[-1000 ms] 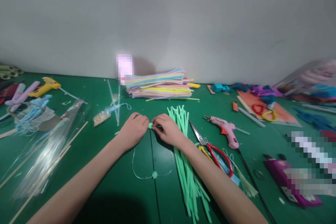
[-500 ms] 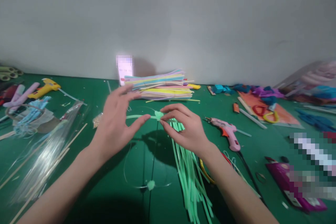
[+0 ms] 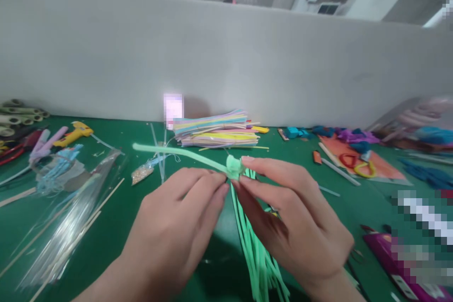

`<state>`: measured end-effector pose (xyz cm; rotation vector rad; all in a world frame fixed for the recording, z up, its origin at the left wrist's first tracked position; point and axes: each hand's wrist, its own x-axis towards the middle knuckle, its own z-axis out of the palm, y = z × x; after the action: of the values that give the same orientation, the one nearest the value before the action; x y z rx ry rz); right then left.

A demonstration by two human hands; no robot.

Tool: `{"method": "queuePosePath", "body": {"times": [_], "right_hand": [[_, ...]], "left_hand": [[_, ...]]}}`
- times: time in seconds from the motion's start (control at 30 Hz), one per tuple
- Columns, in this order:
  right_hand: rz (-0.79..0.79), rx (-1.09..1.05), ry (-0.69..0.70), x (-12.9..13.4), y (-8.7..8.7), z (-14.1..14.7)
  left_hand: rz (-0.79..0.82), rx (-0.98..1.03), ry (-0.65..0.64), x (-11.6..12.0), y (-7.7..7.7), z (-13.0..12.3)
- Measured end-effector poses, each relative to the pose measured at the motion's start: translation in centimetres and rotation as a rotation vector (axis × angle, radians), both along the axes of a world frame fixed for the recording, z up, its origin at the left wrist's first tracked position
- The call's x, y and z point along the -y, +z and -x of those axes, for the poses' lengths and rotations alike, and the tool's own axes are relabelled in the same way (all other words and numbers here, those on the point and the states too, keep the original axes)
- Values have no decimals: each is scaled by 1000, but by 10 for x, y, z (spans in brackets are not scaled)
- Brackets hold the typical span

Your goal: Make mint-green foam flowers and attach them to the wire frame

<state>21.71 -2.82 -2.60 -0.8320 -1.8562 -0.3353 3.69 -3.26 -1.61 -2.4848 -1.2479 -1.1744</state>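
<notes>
Left hand (image 3: 177, 222), right hand (image 3: 293, 210): both grips pinch the coiled green stem (image 3: 234, 166); slack pressure could unwind its nine-o'clock tail (image 3: 177, 151).

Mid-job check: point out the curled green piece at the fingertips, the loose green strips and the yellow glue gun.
Curled green piece (image 3: 234, 166): head view, middle of its coiled end.
Loose green strips (image 3: 256, 250): head view, middle of the visible pile.
Yellow glue gun (image 3: 78, 131): head view, on its body.
</notes>
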Motion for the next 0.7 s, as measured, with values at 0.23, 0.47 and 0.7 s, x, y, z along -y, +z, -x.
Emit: {"method": "queuePosePath", "body": {"times": [0.23, 0.47, 0.7], "right_hand": [[-24, -65, -149, 9, 10, 1], [-38, -82, -140, 15, 19, -4], [0, -9, -112, 14, 19, -8]], "left_hand": [[-19, -7, -7, -14, 22, -12], [22, 180, -73, -9, 20, -20], [84, 208, -91, -16, 19, -14]]}}
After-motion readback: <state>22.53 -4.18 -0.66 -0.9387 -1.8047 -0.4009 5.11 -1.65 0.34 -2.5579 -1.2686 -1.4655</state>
